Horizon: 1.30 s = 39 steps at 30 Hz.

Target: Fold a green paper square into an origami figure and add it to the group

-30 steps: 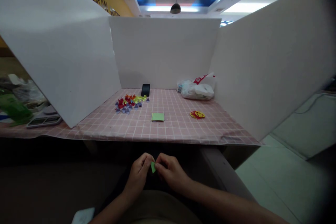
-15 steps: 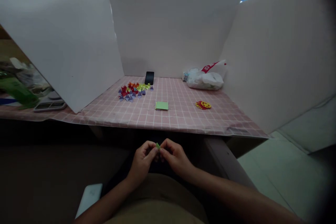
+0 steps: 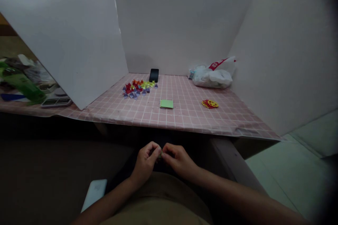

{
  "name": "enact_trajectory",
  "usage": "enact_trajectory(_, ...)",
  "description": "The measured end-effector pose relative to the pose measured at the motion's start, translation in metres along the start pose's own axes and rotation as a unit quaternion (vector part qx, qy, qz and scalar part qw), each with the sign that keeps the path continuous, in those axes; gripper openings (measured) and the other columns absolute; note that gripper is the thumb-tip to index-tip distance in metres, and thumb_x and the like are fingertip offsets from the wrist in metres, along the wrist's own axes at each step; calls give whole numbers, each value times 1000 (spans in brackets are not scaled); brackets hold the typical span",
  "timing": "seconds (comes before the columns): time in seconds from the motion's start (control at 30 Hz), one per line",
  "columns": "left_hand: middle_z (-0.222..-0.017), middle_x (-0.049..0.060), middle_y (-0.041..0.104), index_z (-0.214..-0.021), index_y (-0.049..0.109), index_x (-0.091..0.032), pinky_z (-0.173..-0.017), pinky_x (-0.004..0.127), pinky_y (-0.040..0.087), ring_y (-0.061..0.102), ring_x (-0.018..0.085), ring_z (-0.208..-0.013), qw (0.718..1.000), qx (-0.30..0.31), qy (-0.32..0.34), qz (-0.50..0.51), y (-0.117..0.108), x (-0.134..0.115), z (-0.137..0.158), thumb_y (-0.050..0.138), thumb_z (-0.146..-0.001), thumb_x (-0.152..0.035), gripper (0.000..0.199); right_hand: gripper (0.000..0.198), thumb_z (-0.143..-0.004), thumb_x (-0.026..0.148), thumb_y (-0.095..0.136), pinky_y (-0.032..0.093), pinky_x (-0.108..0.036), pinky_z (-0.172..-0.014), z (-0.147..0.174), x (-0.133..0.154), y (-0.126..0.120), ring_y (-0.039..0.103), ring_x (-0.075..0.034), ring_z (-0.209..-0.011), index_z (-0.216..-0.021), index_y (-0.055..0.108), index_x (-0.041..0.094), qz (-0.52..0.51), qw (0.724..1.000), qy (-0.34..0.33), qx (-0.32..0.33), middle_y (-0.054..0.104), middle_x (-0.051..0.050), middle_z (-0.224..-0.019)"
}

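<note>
Below the table's front edge, above my lap, my left hand (image 3: 147,160) and my right hand (image 3: 179,158) meet at the fingertips. Both pinch a small piece of green paper (image 3: 160,155). Most of it is hidden behind the fingers, so its folded shape cannot be made out. On the table straight ahead lies a stack of square green paper (image 3: 166,104). Farther back to the left sits a cluster of small folded paper figures (image 3: 137,88) in red, orange, yellow and purple.
The pink checked table (image 3: 185,119) has white panels (image 3: 182,24) around it. Red and yellow flat cut-outs (image 3: 210,104), a white plastic bag (image 3: 213,76) and a black phone (image 3: 154,75) lie on it. Left are a scale (image 3: 56,102) and green bottle (image 3: 23,86). A white device (image 3: 94,193) lies beside me.
The view has shifted slightly, so the table's things appear a little farther right. The fingers have closed in over the green paper, which now shows less.
</note>
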State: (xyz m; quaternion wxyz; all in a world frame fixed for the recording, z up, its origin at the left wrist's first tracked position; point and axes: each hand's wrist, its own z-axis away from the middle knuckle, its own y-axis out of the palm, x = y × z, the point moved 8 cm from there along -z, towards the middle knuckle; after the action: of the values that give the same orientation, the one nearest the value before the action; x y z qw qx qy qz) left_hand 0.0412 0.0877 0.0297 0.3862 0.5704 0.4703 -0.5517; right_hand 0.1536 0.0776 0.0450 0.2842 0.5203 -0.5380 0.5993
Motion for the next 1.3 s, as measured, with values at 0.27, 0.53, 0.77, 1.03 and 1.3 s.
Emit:
enact_trajectory(0.27,-60,-4,47,-72,52,-18,-51,23,36,45,11,-54,999,-14,-29,30,5,21,1,53,-87,-46,32,24,-82,34,58,33,-21,-47,-1,-22,11,45,-10,-50,-66,50,18,-84,993,81,7,52,3,-56)
enact_trajectory(0.53,-59,-4,50,-74,52,-18,-49,21,35,44,10,-51,995,-25,-46,86,2,29,1,57,-85,-50,34,36,-81,50,60,38,-22,-49,-2,-30,21,50,-9,-47,-72,52,16,-197,975,97,23,56,2,-59)
enact_trajectory(0.77,-54,-7,45,-73,52,-16,-42,18,19,29,4,-43,963,-8,-150,226,10,44,5,66,-79,-49,37,39,-76,52,68,42,-24,-52,-2,-31,21,52,-9,-47,-73,53,15,-266,957,116,22,57,3,-59)
enact_trajectory(1.03,-51,-9,39,-73,55,-14,-40,16,15,22,2,-42,943,-11,-174,284,9,42,6,76,-72,-43,36,38,-76,49,70,44,-25,-57,1,-24,24,55,-10,-53,-77,55,14,-329,935,117,66,59,2,-62)
enact_trajectory(1.3,-47,-9,39,-73,57,-14,-41,15,23,28,3,-41,933,16,-173,314,12,40,6,75,-74,-41,33,35,-78,46,70,46,-26,-59,2,-20,26,56,-10,-54,-78,57,14,-342,929,111,85,60,1,-64)
